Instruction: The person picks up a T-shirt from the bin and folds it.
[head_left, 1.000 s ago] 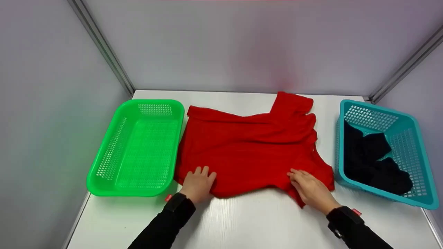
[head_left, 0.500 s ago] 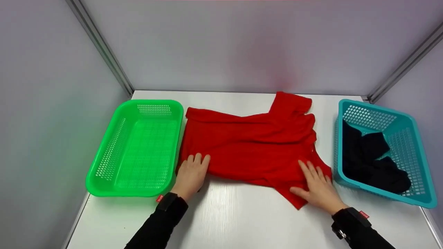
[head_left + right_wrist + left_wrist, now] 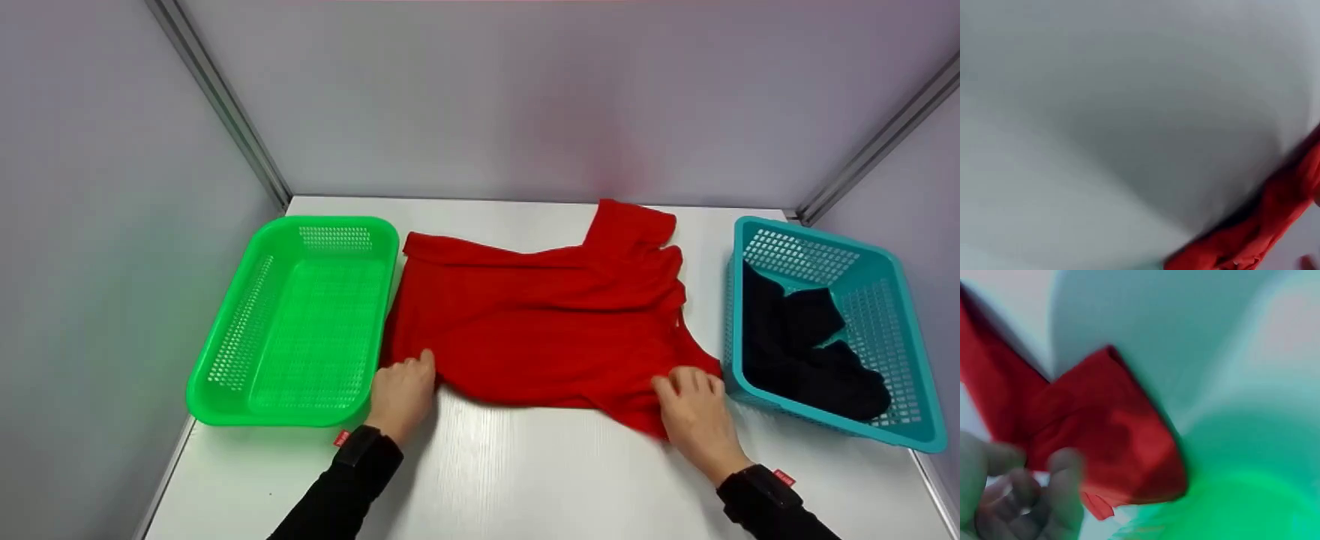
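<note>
A red short-sleeved shirt (image 3: 525, 322) lies spread sideways, its hem end at the left and its sleeves at the right. At the near corner of the hem my left hand (image 3: 403, 397) pinches the cloth. The left wrist view shows thumb and curled fingers (image 3: 1067, 478) at the edge of the red cloth (image 3: 1100, 433). Over the near sleeve my right hand (image 3: 697, 416) bends its fingers down and grips the fabric; its fingertips are hidden in the head view. A strip of the red shirt (image 3: 1241, 242) crosses the lower right of the right wrist view.
Close to the left hand stands a green mesh basket (image 3: 386, 300) with nothing in it. A blue mesh basket (image 3: 919, 352) at the right holds black cloth (image 3: 795, 352). Pale walls (image 3: 480, 97) enclose the white table (image 3: 525, 472) at the back and sides.
My left hand has moved left and curled its fingers at the hem corner. My right hand spread out, then drew its fingers in on the near sleeve, whose tip shifted right and away from me.
</note>
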A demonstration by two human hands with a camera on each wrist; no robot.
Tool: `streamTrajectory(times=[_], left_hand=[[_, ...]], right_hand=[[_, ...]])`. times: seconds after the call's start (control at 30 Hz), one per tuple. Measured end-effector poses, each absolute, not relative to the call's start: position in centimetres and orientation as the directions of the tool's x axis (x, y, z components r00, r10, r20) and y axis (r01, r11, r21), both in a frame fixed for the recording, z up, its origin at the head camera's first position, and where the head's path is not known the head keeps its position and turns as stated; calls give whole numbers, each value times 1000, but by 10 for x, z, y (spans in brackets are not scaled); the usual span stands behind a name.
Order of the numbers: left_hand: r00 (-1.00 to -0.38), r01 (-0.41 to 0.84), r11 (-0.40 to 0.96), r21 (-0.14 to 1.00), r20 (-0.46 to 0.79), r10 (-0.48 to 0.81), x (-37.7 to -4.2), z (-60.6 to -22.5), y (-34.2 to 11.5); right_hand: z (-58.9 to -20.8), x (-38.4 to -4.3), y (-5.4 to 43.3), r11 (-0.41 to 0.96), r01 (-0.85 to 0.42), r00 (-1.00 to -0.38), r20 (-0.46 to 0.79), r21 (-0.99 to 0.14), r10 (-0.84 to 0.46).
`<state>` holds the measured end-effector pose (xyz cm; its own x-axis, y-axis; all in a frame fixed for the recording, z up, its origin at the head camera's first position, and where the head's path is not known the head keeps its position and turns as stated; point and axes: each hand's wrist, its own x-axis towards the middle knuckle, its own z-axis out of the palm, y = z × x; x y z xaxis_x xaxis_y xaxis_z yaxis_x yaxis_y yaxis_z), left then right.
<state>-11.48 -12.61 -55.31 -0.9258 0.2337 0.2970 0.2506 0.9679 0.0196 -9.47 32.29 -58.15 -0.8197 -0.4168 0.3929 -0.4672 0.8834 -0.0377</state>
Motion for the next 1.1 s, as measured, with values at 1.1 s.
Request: streamTrajectory(times=[1.1], left_hand=[[-837,273,959,81,511,195,-111,-511,-142]], right_hand=[[-568,-86,343,769,-615,-785,228,-175,-576]])
